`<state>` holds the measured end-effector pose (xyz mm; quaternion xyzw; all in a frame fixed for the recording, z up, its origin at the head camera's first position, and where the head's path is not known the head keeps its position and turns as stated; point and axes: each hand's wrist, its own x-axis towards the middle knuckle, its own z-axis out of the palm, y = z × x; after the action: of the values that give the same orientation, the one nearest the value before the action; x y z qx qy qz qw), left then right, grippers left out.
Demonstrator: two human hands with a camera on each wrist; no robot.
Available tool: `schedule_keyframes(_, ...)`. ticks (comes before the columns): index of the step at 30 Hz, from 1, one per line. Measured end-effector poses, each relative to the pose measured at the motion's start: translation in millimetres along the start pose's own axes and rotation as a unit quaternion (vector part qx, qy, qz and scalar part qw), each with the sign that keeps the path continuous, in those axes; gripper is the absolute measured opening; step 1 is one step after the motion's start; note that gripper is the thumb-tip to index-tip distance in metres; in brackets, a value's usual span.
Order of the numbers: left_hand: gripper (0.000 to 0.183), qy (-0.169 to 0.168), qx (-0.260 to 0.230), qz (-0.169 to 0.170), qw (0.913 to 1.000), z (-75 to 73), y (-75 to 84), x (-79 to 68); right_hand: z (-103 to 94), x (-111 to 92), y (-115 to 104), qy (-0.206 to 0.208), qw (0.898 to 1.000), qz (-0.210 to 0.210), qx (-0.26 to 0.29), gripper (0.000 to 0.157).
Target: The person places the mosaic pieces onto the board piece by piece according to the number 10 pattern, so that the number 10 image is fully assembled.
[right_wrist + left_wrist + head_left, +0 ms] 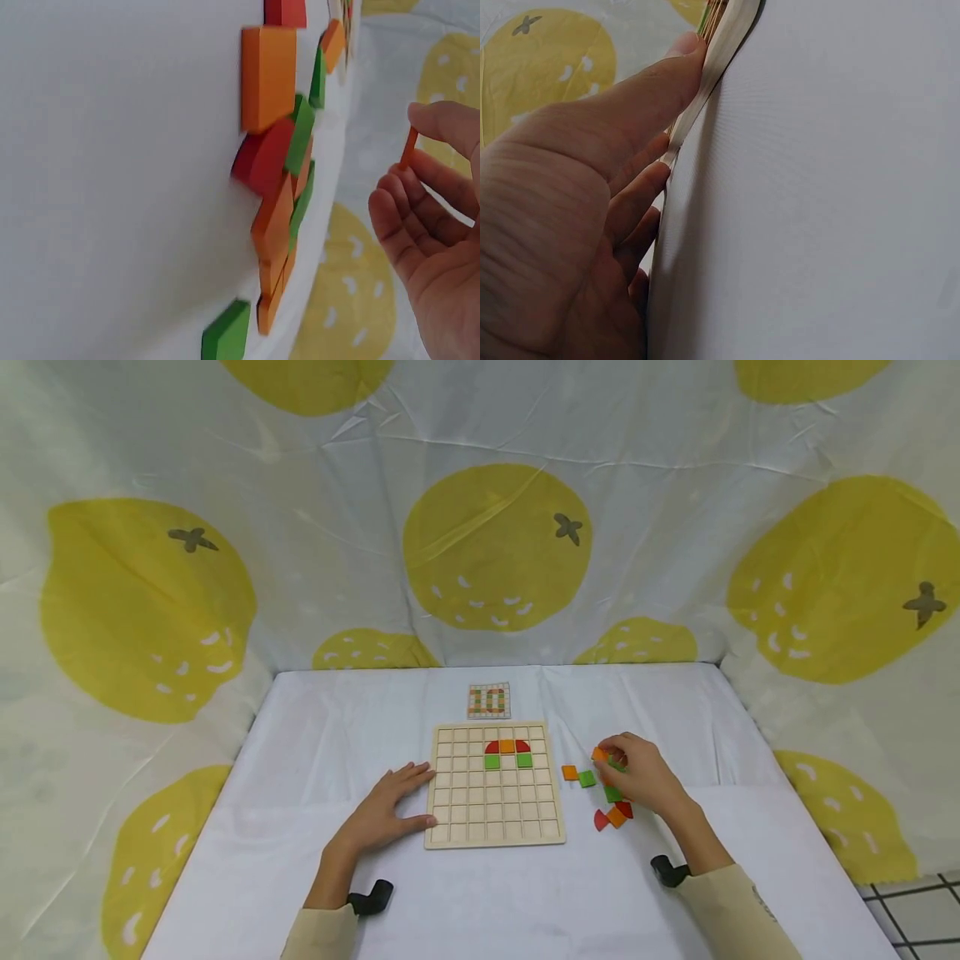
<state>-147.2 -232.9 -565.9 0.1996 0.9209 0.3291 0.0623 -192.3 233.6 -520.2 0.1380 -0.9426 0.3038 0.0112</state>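
Observation:
My right hand [637,770] pinches a thin orange square tile [409,147] between thumb and fingertip, lifted above loose tiles to the right of the board. A wooden grid board [480,814] lies flat in front of me. On its upper part sit an orange square [507,747], two red quarter-round tiles, one being the left red tile [492,747], and two green squares, one the left green square [492,762]. My left hand [386,807] rests against the board's left edge, thumb near the lower corner and fingers extended. In the left wrist view the thumb touches the board's rim.
A small pattern card [489,701] lies beyond the board. Several loose orange, green and red tiles are scattered at the right, among them an orange tile [270,75], a red tile [264,159] and a green tile [226,330]. Lemon-print cloth [495,547] hangs around the table.

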Motion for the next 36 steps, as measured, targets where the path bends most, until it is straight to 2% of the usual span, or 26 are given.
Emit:
schedule_keyframes(14,0.083,0.002,-0.001,-0.005,1.0000,-0.6,2.8,-0.4,56.0,27,-52,-0.056,0.994,-0.089,0.035,0.023)
schedule_keyframes(24,0.084,-0.001,0.006,-0.015,0.9999,0.8,2.2,1.6,87.0,39,-80,-0.092,0.990,-0.103,0.024,0.027)
schedule_keyframes(36,0.084,0.003,0.013,-0.008,0.9999,2.0,1.5,1.8,102.6,47,-93,-0.118,0.986,-0.113,0.018,0.029)
